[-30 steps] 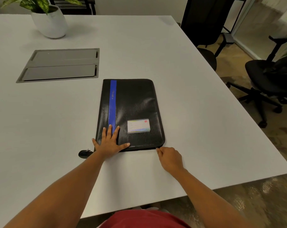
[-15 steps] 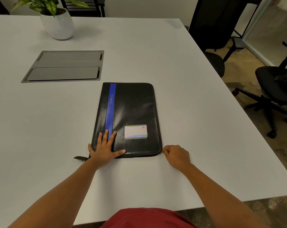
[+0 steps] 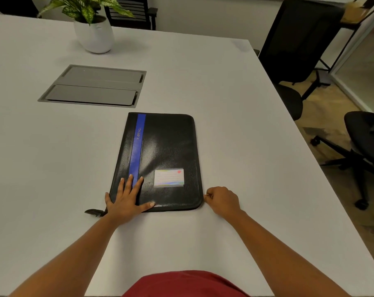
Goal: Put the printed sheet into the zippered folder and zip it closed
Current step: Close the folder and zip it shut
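A black zippered folder (image 3: 169,146) with a blue stripe and a small label card lies closed and flat on the white table (image 3: 235,136). My left hand (image 3: 126,198) presses flat on its near left corner, fingers spread. My right hand (image 3: 222,200) is curled at the near right corner, thumb and fingers pinched on the zipper pull at the folder's edge. A black strap tab (image 3: 94,212) sticks out beside the left wrist. The printed sheet is not visible.
A grey recessed cable hatch (image 3: 94,86) is set in the table behind the folder. A white pot with a leafy plant (image 3: 96,33) stands at the back. Black office chairs (image 3: 299,61) stand off the table's right edge.
My right hand has slid from the folder's near edge around to its near right corner. The left hand has stayed pressed on the cover. The camera view shifted slightly.
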`<action>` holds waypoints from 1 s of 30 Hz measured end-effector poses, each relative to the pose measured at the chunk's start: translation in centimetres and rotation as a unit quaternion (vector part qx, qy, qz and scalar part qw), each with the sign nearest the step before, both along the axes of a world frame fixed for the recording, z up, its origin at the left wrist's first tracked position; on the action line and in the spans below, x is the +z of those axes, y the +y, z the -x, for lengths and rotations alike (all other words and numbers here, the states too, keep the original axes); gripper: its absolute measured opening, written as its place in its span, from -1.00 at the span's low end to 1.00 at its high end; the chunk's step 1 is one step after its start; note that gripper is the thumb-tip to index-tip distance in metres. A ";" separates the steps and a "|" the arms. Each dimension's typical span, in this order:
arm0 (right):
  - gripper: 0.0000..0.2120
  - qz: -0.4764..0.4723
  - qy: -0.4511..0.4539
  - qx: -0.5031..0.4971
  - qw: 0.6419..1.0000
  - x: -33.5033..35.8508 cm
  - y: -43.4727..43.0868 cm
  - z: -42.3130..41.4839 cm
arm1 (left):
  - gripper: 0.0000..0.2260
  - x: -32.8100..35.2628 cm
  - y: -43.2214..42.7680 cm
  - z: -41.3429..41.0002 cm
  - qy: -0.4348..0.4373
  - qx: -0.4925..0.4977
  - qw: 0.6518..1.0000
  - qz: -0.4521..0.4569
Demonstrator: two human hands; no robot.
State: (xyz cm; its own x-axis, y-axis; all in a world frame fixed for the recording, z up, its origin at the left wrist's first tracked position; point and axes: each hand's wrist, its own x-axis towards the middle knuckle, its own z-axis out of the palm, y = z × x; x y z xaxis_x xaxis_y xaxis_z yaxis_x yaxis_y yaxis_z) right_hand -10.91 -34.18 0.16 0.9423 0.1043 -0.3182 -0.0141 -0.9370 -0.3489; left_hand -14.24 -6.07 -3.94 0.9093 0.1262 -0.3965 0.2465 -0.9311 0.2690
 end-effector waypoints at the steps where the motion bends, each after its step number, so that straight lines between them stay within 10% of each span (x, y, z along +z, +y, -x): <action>1: -0.78 -0.024 -0.007 -0.001 1.000 0.0 0.0 0.0 | -0.17 0.0 0.0 0.1 0.000 0.001 1.000 -0.001; 30: -0.87 -0.227 0.104 -0.049 0.967 -0.8 0.3 0.5 | -0.36 2.2 -3.7 -4.8 -0.113 -0.002 0.993 -0.039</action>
State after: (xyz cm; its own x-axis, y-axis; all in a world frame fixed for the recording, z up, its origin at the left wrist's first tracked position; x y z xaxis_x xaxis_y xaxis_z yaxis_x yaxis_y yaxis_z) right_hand -11.39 -33.88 -0.68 0.8753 0.1903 -0.4445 -0.2096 -0.6791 -0.7035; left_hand -9.40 -9.80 -1.69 0.9746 0.1446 -0.1711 0.1841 -0.9521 0.2442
